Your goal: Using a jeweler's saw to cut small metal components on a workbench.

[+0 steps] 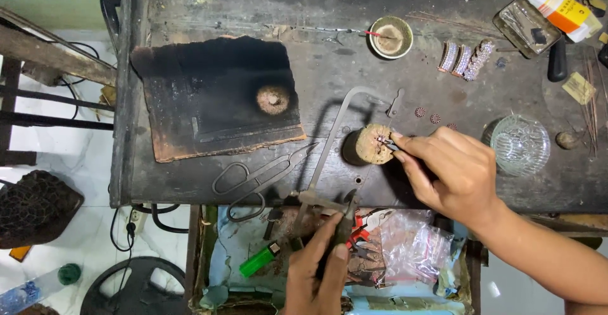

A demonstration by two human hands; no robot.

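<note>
A small tool, of which only a thin metal tip shows, is being pinched between the thumb and fingers of the right hand (453,172), and that tip is being pressed against a tiny pale piece of metalwork (382,140) lying on top of a round, tan, cork-like block (372,145). The block is being stood near the front edge of the dark, scorched wooden workbench (329,62), just left of the right hand. A dark-handled tool (346,223) is being gripped by the closed fingers of the left hand (320,270), lower down, over an open drawer (209,258) below the bench edge; what kind of tool it is cannot be told. A grey metal saw frame (332,141) is being left lying on the bench between the block and a pair of large grey metal scissors (259,176), its lower end reaching toward the left hand.

In the drawer, a green plastic lighter (258,260), red-handled pliers (373,220) and clear plastic bags (415,245) are being kept. Further back on the bench, a charred black rectangular board (209,93) is being used as a rest for a small round brownish lump (273,100). To the right, a small round bowl (391,37), three glittering bracelet-like bands (465,57), a clear faceted glass dish (520,144) and a rectangular metal tin (527,27) are being kept well apart from the hands.
</note>
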